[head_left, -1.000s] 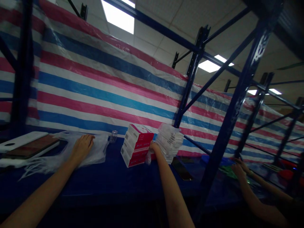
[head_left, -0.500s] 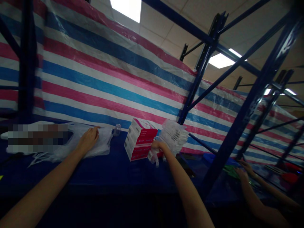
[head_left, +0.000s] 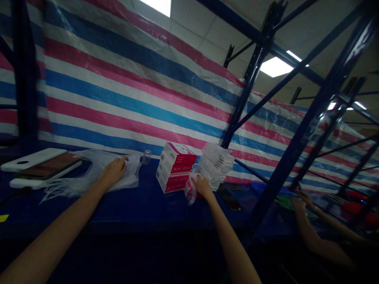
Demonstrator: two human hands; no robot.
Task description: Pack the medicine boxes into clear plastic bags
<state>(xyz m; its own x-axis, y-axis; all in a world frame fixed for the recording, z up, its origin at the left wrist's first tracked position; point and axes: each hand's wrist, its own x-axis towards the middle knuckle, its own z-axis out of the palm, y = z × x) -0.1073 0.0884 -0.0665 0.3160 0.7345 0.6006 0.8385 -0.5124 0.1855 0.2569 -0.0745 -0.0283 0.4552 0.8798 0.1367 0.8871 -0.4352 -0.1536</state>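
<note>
My left hand [head_left: 114, 171] lies on a pile of clear plastic bags [head_left: 130, 178], its fingers loosely stretched and holding nothing. With closed fingers, my right hand [head_left: 202, 184] grips a clear plastic bag [head_left: 191, 193] with something red or pink showing inside. Just left of that bag stand red-and-white boxes [head_left: 177, 167], stacked on the blue table [head_left: 142, 209]. Behind my right hand rises a stack of white packs [head_left: 218, 165] wrapped in clear plastic. A small clear jar [head_left: 146, 157] is between the bag pile and the boxes.
At the left, a phone [head_left: 49, 167] rests on white devices. Another dark phone [head_left: 229, 197] lies right of the packs. A blue rack post [head_left: 284, 150] slants up at the right. Beyond it, a co-worker's hands [head_left: 300, 203] are at a green thing [head_left: 284, 202].
My right hand has drawn back from beside the boxes, bringing the bag with the red or pink item more into sight. My left hand stays on the bags. The view has shifted slightly.
</note>
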